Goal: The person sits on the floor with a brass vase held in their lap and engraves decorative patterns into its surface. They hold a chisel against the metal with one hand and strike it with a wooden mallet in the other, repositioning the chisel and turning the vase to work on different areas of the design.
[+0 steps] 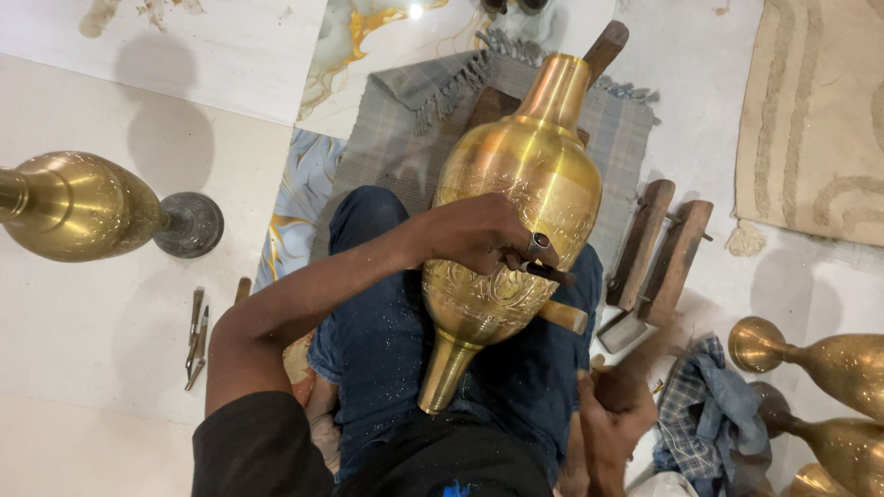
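A large engraved brass vase (516, 212) lies across my lap, neck pointing away and foot toward me. My left hand (474, 235) rests on its belly and grips a small dark chisel (543, 269), tip against the engraved band; a ring shows on one finger. My right hand (612, 410) is low at the right, closed on a wooden mallet handle (645, 354) that is blurred by motion. A short wooden peg (564, 317) sticks out beside the vase, just under the chisel.
A grey fringed mat (396, 138) lies under the vase. Wooden blocks (663, 258) sit to the right, a checked cloth (709, 414) beside my right hand. Other brass vases lie at left (74, 204) and right (829, 364). Spare chisels (195, 336) lie on the floor at left.
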Available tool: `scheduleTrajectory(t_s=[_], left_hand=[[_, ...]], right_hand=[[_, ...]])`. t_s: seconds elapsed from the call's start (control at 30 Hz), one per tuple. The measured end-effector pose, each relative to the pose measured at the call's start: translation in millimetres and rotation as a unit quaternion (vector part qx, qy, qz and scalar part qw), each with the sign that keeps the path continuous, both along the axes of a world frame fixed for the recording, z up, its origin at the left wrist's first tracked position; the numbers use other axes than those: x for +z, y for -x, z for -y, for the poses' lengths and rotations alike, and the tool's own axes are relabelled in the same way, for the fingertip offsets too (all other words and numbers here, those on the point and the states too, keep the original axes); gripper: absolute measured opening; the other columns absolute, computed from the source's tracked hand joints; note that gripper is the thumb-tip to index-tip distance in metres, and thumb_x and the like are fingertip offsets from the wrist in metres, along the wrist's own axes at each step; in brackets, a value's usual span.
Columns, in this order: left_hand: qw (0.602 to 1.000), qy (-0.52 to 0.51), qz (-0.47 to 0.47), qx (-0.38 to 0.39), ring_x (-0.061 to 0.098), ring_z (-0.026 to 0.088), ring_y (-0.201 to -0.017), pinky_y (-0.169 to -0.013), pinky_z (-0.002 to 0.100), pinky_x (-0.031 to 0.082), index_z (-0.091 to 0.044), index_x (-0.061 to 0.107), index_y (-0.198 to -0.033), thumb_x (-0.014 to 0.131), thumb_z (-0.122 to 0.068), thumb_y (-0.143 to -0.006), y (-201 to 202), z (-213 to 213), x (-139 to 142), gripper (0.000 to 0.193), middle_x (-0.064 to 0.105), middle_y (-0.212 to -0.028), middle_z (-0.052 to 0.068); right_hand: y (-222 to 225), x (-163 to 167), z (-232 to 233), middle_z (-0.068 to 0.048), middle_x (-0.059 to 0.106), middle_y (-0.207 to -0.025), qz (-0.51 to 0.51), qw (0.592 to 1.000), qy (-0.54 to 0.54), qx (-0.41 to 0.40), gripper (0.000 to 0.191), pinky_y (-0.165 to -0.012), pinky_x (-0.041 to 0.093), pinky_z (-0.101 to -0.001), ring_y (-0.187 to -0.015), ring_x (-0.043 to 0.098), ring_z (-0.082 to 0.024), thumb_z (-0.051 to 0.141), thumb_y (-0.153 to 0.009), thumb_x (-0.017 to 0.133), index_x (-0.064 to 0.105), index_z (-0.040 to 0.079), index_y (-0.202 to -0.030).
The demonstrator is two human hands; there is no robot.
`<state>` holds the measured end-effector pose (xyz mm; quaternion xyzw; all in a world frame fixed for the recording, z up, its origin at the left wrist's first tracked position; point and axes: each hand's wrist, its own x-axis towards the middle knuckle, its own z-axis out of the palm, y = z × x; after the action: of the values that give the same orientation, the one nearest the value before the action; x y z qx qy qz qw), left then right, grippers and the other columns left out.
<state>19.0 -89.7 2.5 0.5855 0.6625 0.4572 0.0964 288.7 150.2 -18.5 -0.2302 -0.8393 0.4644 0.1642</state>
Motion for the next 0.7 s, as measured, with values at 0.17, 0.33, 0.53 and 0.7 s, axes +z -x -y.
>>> scheduleTrajectory(t_s=[0.17, 0.33, 0.53, 0.7], left_hand=[[0.999, -0.010, -0.030, 0.017, 0.073, 0.021, -0.073, -0.063, 0.035, 0.055, -0.020, 0.070, -0.127, 0.074, 0.005, -0.064, -0.2, 1.7, -1.3, 0.067, 0.075, -0.081, 0.005], [1.000, 0.003, -0.015, -0.001, 0.073, 0.015, -0.070, -0.061, 0.034, 0.054, -0.021, 0.071, -0.127, 0.074, 0.006, -0.071, 2.1, -1.0, -1.2, 0.063, 0.076, -0.080, 0.002], [1.000, -0.029, 0.001, -0.002, 0.074, 0.014, -0.072, -0.062, 0.031, 0.056, -0.019, 0.069, -0.130, 0.071, 0.006, -0.068, 3.3, -0.3, -3.0, 0.067, 0.076, -0.082, 0.002], [0.999, 0.008, -0.021, 0.038, 0.069, 0.021, -0.062, -0.057, 0.036, 0.051, -0.018, 0.070, -0.130, 0.072, 0.006, -0.067, 1.3, 0.4, -3.6, 0.068, 0.075, -0.079, 0.006]], right_hand=[[2.9, -1.6, -4.0, -0.003, 0.067, -0.076, -0.063, 0.997, 0.029, 0.018, 0.016, -0.062, 0.048, -0.0259, -0.067, 0.062, -0.009, 0.004, -0.080, 0.078, 0.066, 0.001, -0.090], [-0.4, -1.8, -12.0, -0.002, 0.058, -0.069, -0.054, 0.997, -0.008, 0.045, 0.025, -0.069, 0.046, -0.0255, -0.072, 0.058, -0.008, -0.002, -0.084, 0.078, 0.055, 0.004, -0.078], [1.0, -6.0, -20.4, -0.003, 0.056, -0.070, -0.002, 0.997, -0.071, 0.014, 0.019, -0.063, 0.040, -0.0244, -0.068, 0.048, -0.006, -0.003, -0.079, 0.077, 0.066, -0.002, -0.094], [10.2, 1.7, -13.7, 0.000, 0.059, -0.072, -0.016, 0.999, 0.000, 0.027, 0.018, -0.059, 0.038, -0.0251, -0.065, 0.049, -0.006, 0.001, -0.080, 0.077, 0.065, 0.000, -0.093]])
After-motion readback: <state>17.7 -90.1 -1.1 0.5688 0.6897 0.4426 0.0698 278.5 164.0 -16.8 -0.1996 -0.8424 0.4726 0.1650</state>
